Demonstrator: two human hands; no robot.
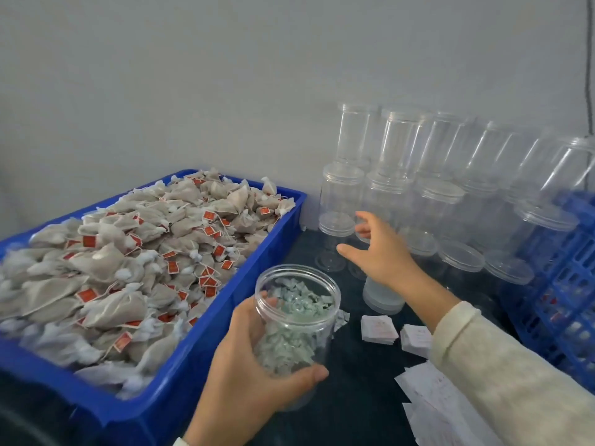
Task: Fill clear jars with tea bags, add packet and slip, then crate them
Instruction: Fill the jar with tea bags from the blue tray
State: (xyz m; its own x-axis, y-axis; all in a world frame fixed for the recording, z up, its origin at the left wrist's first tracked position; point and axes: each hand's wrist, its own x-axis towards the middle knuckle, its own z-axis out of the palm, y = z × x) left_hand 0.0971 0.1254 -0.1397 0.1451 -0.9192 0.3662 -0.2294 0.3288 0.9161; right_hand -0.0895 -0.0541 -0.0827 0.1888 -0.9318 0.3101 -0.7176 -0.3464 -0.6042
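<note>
- On the dark tabletop, low and centre, the left hand wraps its grip around an open clear jar, thumb across the front wall and fingers behind it.
- That jar stands lidless and is partly filled with small pale green packets; it sits just beside the blue tub's near right corner.
- At left, the blue tub is heaped with tea bags, beige pouches with white strings and red tags.
- Right hand reaches out over the tabletop with its grip spread open, fingers extended and holding nothing, near the front row of empty jars.
- Empty clear jars are stacked in rows against the grey wall, lids on; a few lower ones stand on the tabletop close to the right hand's fingertips.
- One short lidded jar stands just under the right wrist.
- Small white slips lie in two stacks near the right forearm, and larger white papers lie nearer the bottom edge.
- At far right, a blue lattice crate stands beside the jar stacks; what it holds is unclear.
- A cream sleeve covers the right forearm.
</note>
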